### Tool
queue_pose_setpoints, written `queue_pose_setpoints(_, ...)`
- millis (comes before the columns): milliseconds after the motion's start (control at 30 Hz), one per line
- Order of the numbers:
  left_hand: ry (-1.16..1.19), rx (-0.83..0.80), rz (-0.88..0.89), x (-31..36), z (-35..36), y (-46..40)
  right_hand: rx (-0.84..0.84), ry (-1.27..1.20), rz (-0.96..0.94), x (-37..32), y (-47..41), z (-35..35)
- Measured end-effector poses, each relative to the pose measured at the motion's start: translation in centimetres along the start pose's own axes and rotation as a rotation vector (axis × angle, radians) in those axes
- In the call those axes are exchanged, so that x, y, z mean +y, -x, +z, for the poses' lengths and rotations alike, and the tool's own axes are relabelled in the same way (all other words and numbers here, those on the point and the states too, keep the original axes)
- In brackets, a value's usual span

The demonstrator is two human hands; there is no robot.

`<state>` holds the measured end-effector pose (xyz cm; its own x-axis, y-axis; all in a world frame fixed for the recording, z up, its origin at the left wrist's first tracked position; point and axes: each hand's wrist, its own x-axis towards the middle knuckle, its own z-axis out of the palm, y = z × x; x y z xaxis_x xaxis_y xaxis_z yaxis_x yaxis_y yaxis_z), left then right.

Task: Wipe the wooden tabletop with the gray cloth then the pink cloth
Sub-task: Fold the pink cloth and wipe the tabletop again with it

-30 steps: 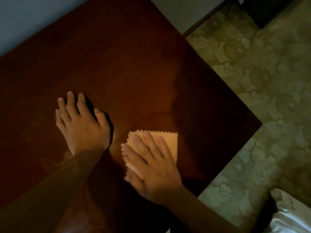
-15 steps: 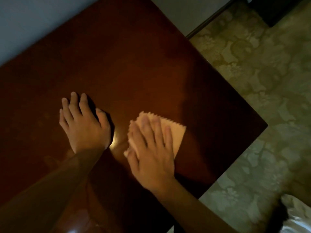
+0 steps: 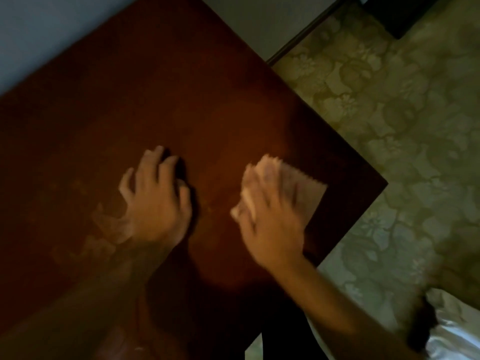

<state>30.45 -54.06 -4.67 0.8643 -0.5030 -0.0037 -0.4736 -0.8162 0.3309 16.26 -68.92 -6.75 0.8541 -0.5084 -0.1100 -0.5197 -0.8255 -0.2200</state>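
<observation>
The left hand (image 3: 155, 201) rests on the dark wooden counter (image 3: 181, 100) with its fingers spread and a little bent, holding nothing; it looks placed there to brace the body while the other arm works. Pale smears show on the wood just left of that wrist, though the dim light leaves it unclear whether they are damp streaks or reflections.

Further right, the right hand (image 3: 270, 216) lies flat on the pink cloth (image 3: 304, 190), fingers straight and close together, pressing it down onto the counter. A flat palm spreads the pressure over the folded square, which suits wiping better than a pinch would. The hand is blurred, so it is probably mid-stroke. The cloth sits near the counter's right corner, its zigzag edge poking out beyond the fingertips.

No gray cloth is in view, so this is likely the second pass.

Beyond the corner lies a patterned floor (image 3: 389, 126).
</observation>
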Motion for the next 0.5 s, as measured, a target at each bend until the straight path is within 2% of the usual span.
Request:
queue_pose_setpoints(133, 0.011, -0.096, 0.069, 4.2, 2.0, 1.5, -0.015, -0.044, -0.215, -1.6, 6.7, 1.4)
queue_pose_setpoints(233, -0.048, -0.081, 0.073, 4.4, 2.8, 1.7, -0.053, -0.02, -0.326, 1.1, 6.1, 0.9)
queue_pose_setpoints(300, -0.061, -0.065, 0.076, 4.4, 2.9, 1.8, -0.085, -0.021, -0.287, 4.1, 3.5, 0.0)
queue_pose_setpoints(400, -0.064, -0.055, 0.074, 4.6, 3.1, 1.8, -0.034, 0.072, -0.11, 8.7, -1.1, -1.6)
queue_pose_setpoints(500, -0.085, -0.05, 0.075, 4.5, 3.1, 1.8, -0.008, 0.04, 0.022, 10.6, -3.1, -2.4)
